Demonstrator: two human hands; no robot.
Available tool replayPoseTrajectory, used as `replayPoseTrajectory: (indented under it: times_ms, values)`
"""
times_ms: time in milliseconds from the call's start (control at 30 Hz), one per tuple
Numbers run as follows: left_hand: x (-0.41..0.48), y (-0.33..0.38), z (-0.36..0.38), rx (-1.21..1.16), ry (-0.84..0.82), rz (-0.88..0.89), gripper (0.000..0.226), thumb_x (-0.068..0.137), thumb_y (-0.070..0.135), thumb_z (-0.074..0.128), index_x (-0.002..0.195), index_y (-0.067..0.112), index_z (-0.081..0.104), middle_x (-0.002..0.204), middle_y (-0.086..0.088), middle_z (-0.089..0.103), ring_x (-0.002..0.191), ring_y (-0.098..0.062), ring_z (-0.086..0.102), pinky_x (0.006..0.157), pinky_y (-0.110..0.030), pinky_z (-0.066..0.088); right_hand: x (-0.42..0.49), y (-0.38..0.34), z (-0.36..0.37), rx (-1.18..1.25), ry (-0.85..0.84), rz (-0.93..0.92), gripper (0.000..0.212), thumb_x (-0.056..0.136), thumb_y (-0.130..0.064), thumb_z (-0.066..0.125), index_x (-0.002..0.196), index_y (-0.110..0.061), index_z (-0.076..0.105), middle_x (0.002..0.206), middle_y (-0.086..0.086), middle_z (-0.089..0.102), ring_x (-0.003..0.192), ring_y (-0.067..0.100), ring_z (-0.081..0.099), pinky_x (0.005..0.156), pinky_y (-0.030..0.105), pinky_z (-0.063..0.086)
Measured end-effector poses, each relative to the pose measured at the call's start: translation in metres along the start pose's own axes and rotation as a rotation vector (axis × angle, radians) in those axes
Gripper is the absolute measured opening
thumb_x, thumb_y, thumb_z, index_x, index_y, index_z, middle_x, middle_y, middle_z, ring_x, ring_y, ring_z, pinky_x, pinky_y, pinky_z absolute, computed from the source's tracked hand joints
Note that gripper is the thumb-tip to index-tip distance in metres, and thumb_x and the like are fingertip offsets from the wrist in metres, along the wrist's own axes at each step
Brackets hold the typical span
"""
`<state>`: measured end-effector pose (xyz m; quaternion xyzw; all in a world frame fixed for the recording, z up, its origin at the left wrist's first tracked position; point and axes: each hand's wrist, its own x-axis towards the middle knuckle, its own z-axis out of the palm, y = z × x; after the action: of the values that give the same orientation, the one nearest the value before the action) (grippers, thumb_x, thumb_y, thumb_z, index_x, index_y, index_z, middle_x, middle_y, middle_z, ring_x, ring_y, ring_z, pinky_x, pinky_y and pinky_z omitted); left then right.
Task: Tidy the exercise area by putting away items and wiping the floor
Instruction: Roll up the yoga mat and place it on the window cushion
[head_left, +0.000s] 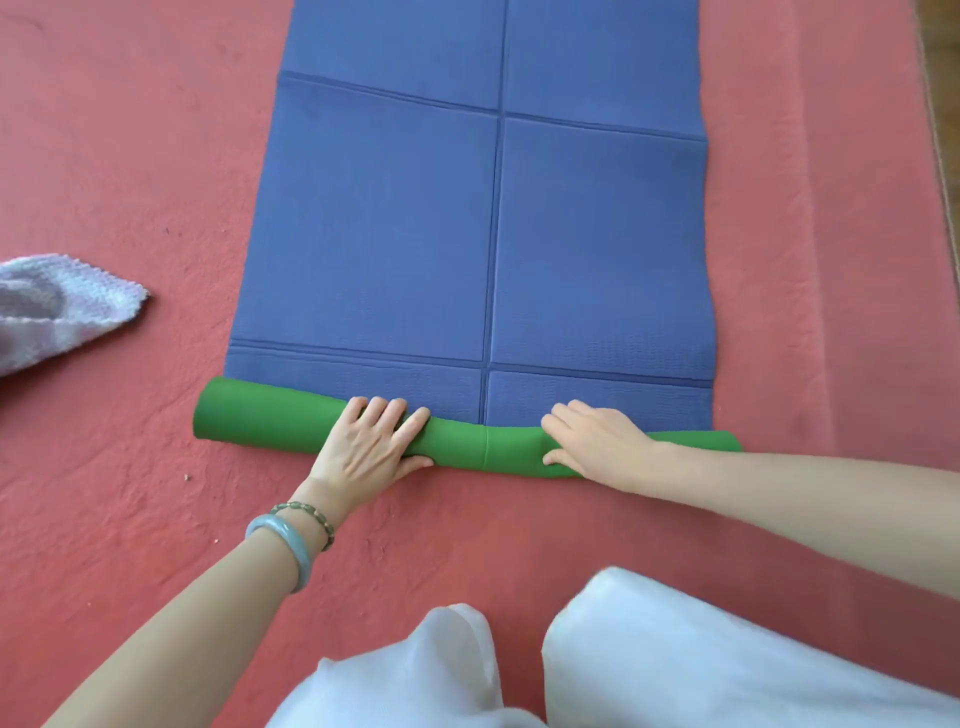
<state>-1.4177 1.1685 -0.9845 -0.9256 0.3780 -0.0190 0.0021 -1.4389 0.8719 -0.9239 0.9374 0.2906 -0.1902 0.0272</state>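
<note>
Two knees in pale white fabric (649, 660) fill the bottom edge, closest to the viewer, resting on a red carpeted floor (130, 156). Two bare forearms reach forward from them. One exercise mat (467, 234), blue on top and green underneath, lies flat on the floor ahead, creased into rectangular panels. Its near end is curled into one short green roll (270, 418) running left to right. One left hand (366, 447) presses on the roll left of centre, fingers spread over the top and thumb tucked against the near side. One right hand (597, 441) lies right of centre, palm down, fingers draped loosely over the roll. Two bracelets circle the left wrist: one pale green bangle (283, 548) and one beaded strand (311, 517). One light knitted cloth (57, 306) lies on the floor at far left, apart from the mat.
</note>
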Motion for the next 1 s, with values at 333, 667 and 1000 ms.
replayPoseTrajectory:
  times_ms: [333, 667, 1000]
  values:
    - [-0.001, 0.0, -0.006, -0.007, -0.059, -0.032, 0.056, 0.089, 0.061, 0.034, 0.111, 0.013, 0.053, 0.097, -0.01, 0.058, 0.073, -0.029, 0.053, 0.07, -0.041, 0.041, -0.039, -0.023, 0.037, -0.197, 0.267, 0.092, 0.074, 0.058, -0.048, 0.082, 0.108, 0.002, 0.059, 0.094, 0.016, 0.067, 0.081, 0.031, 0.065, 0.079, 0.043, 0.055]
    - [-0.01, 0.019, -0.004, 0.017, 0.123, -0.118, 0.057, 0.091, 0.048, 0.042, 0.121, 0.001, 0.056, 0.112, -0.014, 0.056, 0.104, -0.032, 0.049, 0.1, -0.046, 0.036, -0.029, -0.023, 0.052, 0.08, 0.251, 0.261, 0.086, 0.032, -0.037, 0.094, 0.107, -0.004, 0.068, 0.108, 0.012, 0.069, 0.1, 0.026, 0.066, 0.089, 0.043, 0.052]
    - [0.009, 0.005, 0.012, 0.164, 0.211, 0.074, 0.054, 0.088, 0.055, 0.045, 0.129, 0.021, 0.047, 0.111, -0.011, 0.054, 0.086, -0.03, 0.058, 0.08, -0.045, 0.046, -0.021, -0.002, 0.049, 0.252, 0.348, 0.242, 0.051, 0.073, -0.041, 0.06, 0.107, -0.003, 0.068, 0.107, 0.009, 0.069, 0.096, 0.026, 0.066, 0.087, 0.035, 0.038]
